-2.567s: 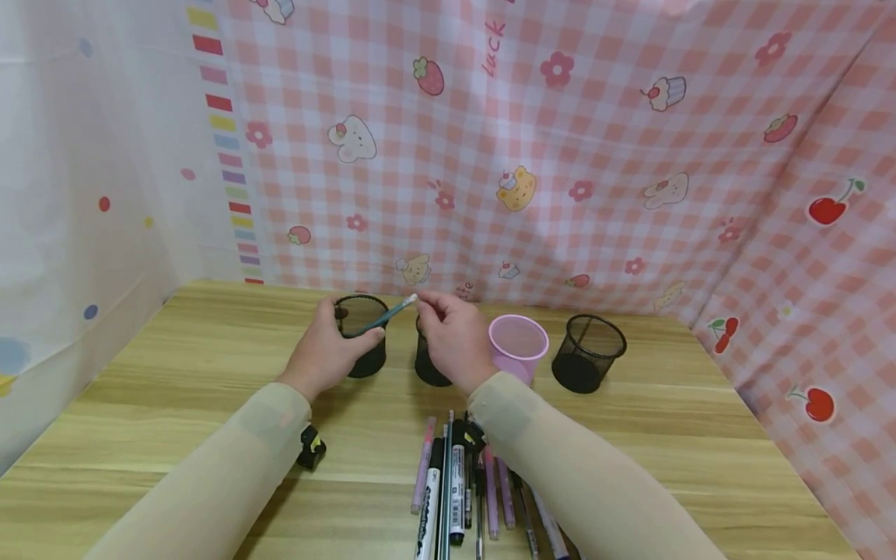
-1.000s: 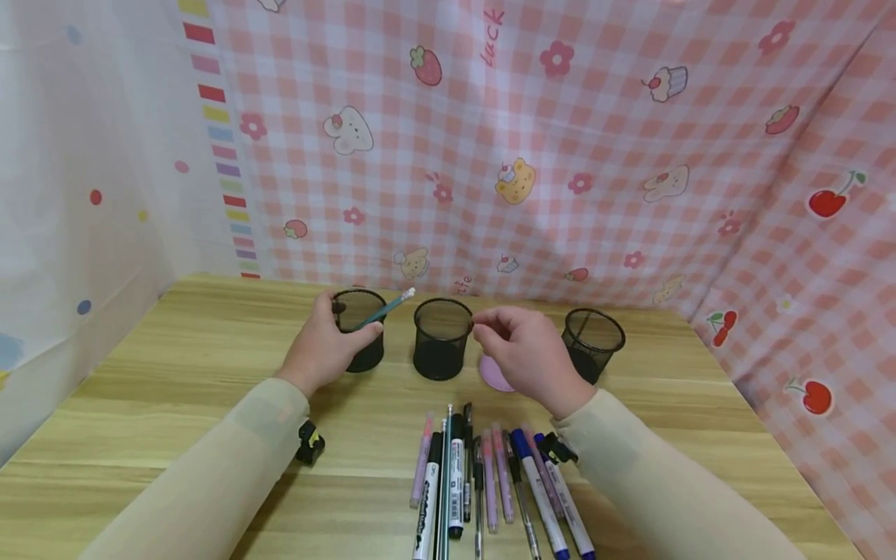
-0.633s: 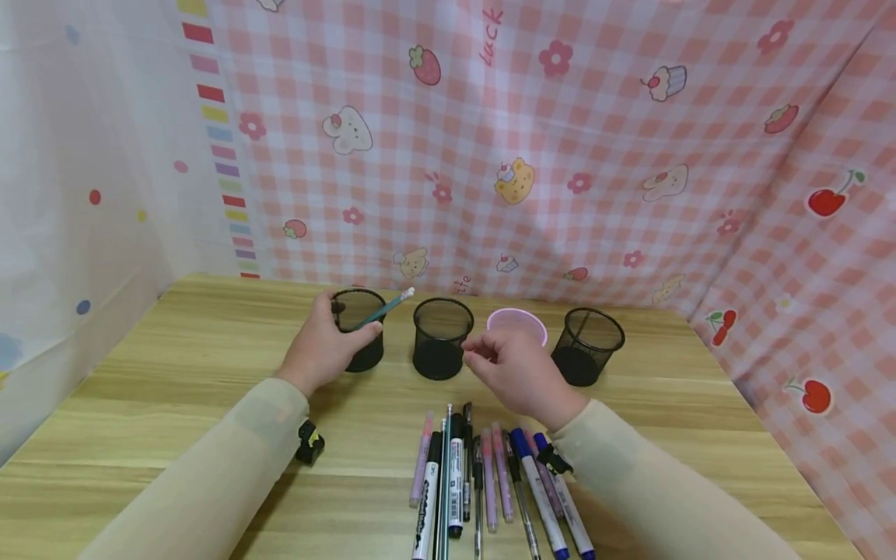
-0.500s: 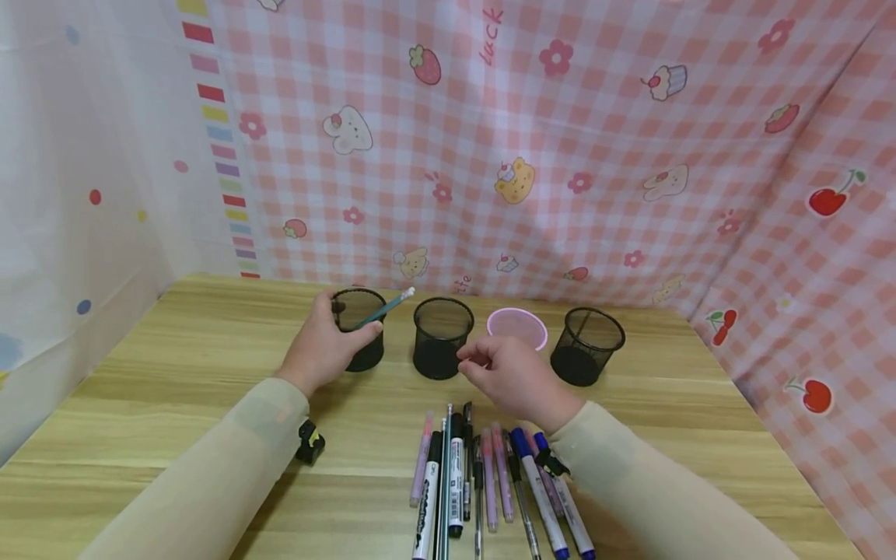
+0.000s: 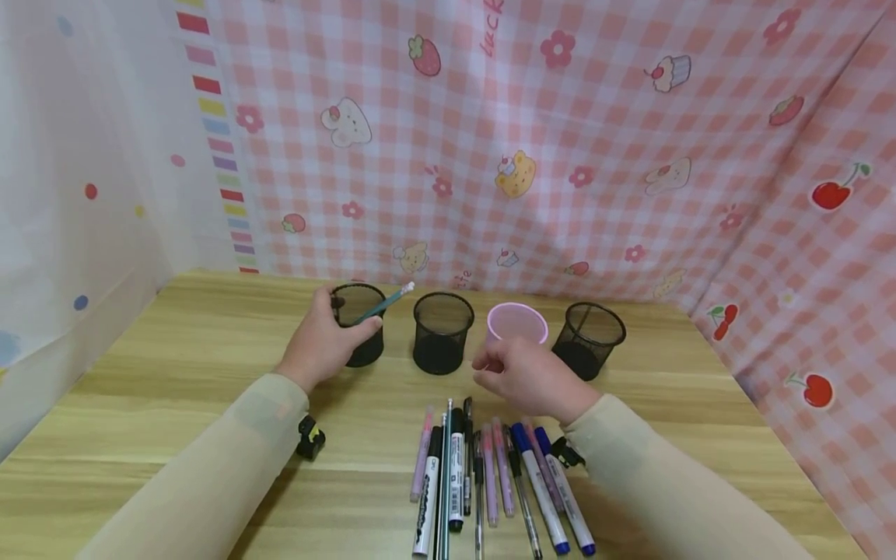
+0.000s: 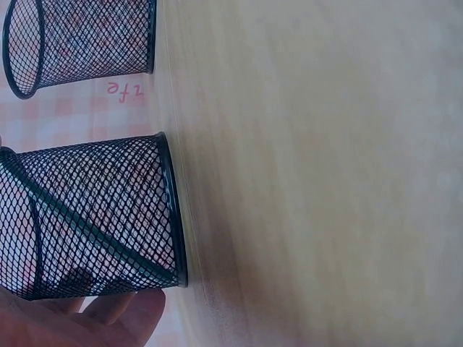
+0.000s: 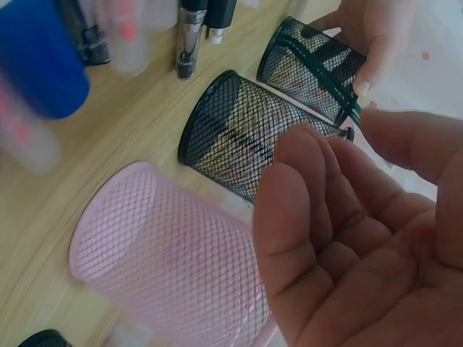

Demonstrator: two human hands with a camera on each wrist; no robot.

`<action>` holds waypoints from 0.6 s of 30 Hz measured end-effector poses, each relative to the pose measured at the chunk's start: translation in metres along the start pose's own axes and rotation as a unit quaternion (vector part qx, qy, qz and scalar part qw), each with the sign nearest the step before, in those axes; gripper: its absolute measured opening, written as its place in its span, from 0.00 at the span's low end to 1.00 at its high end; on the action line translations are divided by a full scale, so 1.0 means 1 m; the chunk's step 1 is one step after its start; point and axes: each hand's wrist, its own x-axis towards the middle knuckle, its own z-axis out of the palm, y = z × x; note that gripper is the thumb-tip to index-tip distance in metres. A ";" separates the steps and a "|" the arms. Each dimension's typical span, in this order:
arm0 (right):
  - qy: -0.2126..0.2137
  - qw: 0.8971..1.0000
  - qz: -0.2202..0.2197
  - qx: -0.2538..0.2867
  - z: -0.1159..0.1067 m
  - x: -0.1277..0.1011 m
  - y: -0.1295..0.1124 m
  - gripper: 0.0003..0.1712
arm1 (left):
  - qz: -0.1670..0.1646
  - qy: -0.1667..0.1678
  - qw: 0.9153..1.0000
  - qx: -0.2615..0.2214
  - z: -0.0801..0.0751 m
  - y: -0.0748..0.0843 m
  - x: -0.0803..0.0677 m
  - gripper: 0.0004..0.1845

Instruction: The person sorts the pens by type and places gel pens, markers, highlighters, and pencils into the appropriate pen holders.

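A: The left hand (image 5: 323, 342) was wrapped round the leftmost black mesh cup (image 5: 359, 324), thumb and fingers curled on its wall, and a green pencil (image 5: 383, 304) leaned out of that cup, eraser end tipped up and to the right

B: And the right hand (image 5: 526, 379)? It hung over the table (image 5: 175, 389), fingers loosely bent and holding nothing; the right wrist view showed a bare, relaxed palm (image 7: 362, 238)

A: Right, and the row of pens (image 5: 490, 474) lay just below and nearer the person than that hand, on the near side of the table. Their long axes ran away from the person, caps mostly pointing toward the cups

B: So the right hand was plainly the nearer one; the left sat well off to the side, busy with its cup

A: Behind the right hand stood the pink cup (image 5: 516, 325), upright, with a second black mesh cup (image 5: 442, 332) to its left and a third (image 5: 589, 339) to its right, all in one line along the back

B: Anything in the way?

A: Not much, I'd judge. The pens lay tight side by side, some touching, so neighbours crowded each one. A small black and yellow object (image 5: 310, 438) sat apart near the left sleeve (image 5: 210, 482); I couldn't tell what it was
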 end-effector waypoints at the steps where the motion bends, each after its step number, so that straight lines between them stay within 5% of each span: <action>1: -0.004 1.000 0.001 -0.004 -0.001 -0.001 0.001 0.09 | 0.001 0.000 1.000 -0.001 0.000 0.000 0.000 0.56; 7: -0.013 1.000 0.003 -0.003 0.000 -0.006 0.005 0.04 | 0.006 0.001 1.000 0.001 -0.002 0.002 -0.001 0.55; 18: -0.036 0.999 -0.009 -0.023 0.025 0.008 -0.010 0.14 | -0.001 -0.006 1.000 -0.001 -0.001 0.002 -0.002 0.57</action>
